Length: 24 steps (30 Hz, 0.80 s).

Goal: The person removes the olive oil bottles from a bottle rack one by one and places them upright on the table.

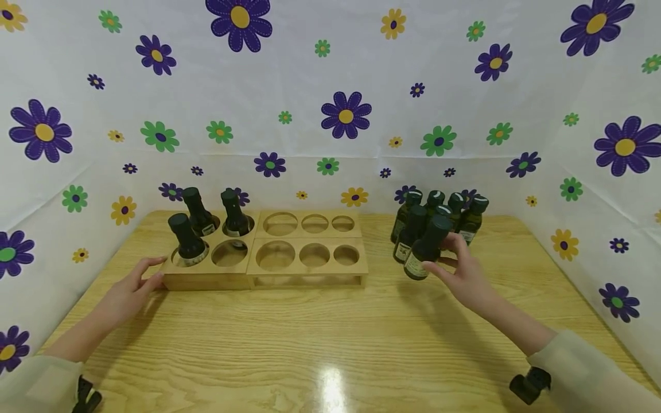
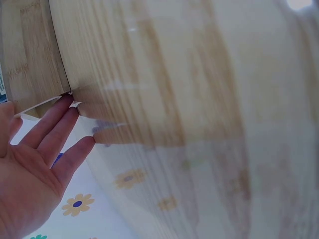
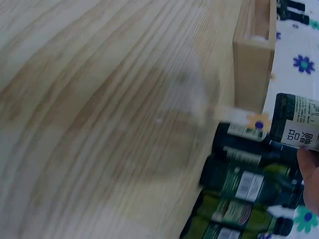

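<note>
My right hand grips a small dark green bottle with a pale label, tilted and held just off the tabletop. In the right wrist view, the label of the held bottle faces the camera, and only part of the right hand shows. Several similar bottles stand close behind it. At the left, my left hand touches the end of a wooden bottle rack, its fingers fairly straight in the left wrist view. Three dark-necked bottles stand in holes there; the front right hole holds none.
A second wooden rack with round holes of several sizes adjoins the first on its right. Both stand on the wood-grain table. A white cloth with printed flowers rises behind and at both sides.
</note>
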Each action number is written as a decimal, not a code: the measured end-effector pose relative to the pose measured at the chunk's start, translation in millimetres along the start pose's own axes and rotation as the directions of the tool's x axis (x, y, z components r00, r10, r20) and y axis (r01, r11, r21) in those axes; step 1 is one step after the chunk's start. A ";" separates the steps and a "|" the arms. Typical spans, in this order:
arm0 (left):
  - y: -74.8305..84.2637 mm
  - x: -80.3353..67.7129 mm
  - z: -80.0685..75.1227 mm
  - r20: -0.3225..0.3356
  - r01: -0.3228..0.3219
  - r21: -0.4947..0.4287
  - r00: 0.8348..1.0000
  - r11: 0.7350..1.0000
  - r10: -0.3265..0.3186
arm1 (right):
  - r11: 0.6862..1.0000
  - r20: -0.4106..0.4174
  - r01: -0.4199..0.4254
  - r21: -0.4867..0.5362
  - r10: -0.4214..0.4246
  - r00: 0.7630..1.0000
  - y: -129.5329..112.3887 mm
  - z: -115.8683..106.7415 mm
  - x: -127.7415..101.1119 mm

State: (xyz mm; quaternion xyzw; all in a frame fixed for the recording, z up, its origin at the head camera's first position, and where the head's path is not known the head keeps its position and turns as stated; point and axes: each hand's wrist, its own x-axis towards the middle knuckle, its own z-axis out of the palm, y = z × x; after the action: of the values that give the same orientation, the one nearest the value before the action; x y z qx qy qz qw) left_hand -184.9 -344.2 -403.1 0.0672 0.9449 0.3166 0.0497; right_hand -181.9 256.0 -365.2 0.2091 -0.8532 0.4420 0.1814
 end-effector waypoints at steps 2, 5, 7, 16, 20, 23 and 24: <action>0.6 -0.3 0.6 0.002 0.000 0.001 1.000 1.000 0.000 | 1.000 -0.008 -0.010 -0.004 0.010 1.000 7.6 -7.9 -3.3; 0.6 -0.7 1.3 0.006 0.004 -0.001 1.000 1.000 -0.004 | 0.999 -0.020 -0.033 -0.016 0.033 0.999 17.3 -16.8 -7.2; 0.5 -0.6 1.3 0.005 0.003 -0.001 1.000 1.000 -0.003 | 0.999 -0.025 -0.039 -0.028 0.038 0.999 23.7 -21.8 -8.5; 1.4 -0.6 1.8 -0.003 -0.009 -0.007 1.000 1.000 0.009 | 0.993 -0.056 -0.062 -0.102 0.057 0.997 50.2 -38.5 -9.6; 0.8 -0.6 2.1 -0.001 -0.008 -0.009 1.000 1.000 0.008 | 0.988 -0.056 -0.100 -0.119 0.094 0.994 60.0 -44.4 -8.7; -0.5 -0.3 2.3 -0.002 -0.006 -0.005 1.000 1.000 0.006 | 0.981 -0.048 -0.131 -0.141 0.125 0.991 66.1 -47.8 -7.3; -1.0 -0.2 2.3 -0.003 -0.005 -0.004 1.000 1.000 0.005 | 0.979 -0.043 -0.141 -0.146 0.136 0.990 67.7 -48.6 -6.7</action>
State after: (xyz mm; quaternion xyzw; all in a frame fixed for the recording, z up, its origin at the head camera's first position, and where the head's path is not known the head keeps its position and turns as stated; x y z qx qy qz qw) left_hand -184.5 -343.6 -405.5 0.0690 0.9442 0.3186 0.0474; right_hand -205.1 333.0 -388.0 0.1277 -0.8933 0.3919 0.1792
